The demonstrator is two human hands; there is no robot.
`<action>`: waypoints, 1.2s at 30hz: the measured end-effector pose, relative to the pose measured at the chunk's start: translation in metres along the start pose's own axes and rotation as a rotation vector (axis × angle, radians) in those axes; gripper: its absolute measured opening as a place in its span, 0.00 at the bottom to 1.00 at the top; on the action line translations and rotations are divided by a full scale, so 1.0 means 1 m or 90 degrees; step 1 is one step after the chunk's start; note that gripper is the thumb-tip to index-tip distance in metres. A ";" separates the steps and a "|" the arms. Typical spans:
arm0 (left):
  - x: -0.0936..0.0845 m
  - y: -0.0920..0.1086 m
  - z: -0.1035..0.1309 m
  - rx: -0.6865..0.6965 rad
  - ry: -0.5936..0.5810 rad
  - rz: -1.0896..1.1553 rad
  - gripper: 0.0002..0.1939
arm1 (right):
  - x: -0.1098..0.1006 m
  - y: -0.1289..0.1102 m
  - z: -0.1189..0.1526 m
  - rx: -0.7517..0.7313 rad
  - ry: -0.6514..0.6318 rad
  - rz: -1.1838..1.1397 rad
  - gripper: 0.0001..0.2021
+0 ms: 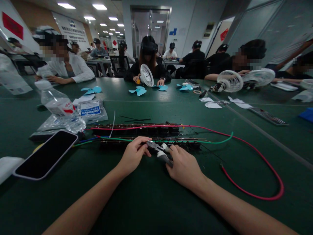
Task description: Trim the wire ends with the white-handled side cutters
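Note:
In my right hand (184,163) is a pair of pliers (154,146) with white and grey handles, its metal jaws pointing left. My left hand (134,153) has thumb and fingers drawn together at the tip of the jaws; what they pinch, if anything, is too small to make out. Both hands are at the near edge of a black slotted strip (193,145), along which a green wire (216,142) runs. Behind it lies a second black strip (161,130), with a thick red wire (254,147) passing over it and looping round to the right. A white cable tie (112,124) sticks up at the left.
Left of the strips are a phone (46,155), a plastic water bottle (60,106) and plastic bags (93,111). Farther back lie blue fan blades (138,91) and white fan cages (230,81). Several people sit around the green table (244,209).

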State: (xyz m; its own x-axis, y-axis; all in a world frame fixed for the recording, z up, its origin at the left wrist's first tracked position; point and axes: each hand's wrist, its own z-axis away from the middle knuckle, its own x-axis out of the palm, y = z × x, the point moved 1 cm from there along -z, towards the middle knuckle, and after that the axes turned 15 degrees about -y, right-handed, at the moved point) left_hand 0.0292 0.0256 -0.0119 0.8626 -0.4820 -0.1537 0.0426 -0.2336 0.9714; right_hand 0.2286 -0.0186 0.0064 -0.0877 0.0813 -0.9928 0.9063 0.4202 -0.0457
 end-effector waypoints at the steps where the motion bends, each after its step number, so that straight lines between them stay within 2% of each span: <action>1: 0.000 0.000 0.000 0.000 -0.001 -0.001 0.10 | -0.001 -0.001 0.000 0.003 0.002 0.000 0.12; 20: 0.000 0.001 0.001 -0.005 0.008 0.013 0.10 | -0.001 -0.003 -0.001 0.019 0.020 0.051 0.13; 36: -0.001 -0.001 0.001 -0.001 0.003 -0.009 0.14 | -0.002 -0.003 0.000 0.031 0.006 0.020 0.13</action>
State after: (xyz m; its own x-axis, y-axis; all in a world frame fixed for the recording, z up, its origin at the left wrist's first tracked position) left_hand 0.0280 0.0253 -0.0125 0.8640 -0.4754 -0.1661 0.0554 -0.2381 0.9697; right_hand 0.2264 -0.0201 0.0090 -0.0633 0.1020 -0.9928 0.9274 0.3736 -0.0207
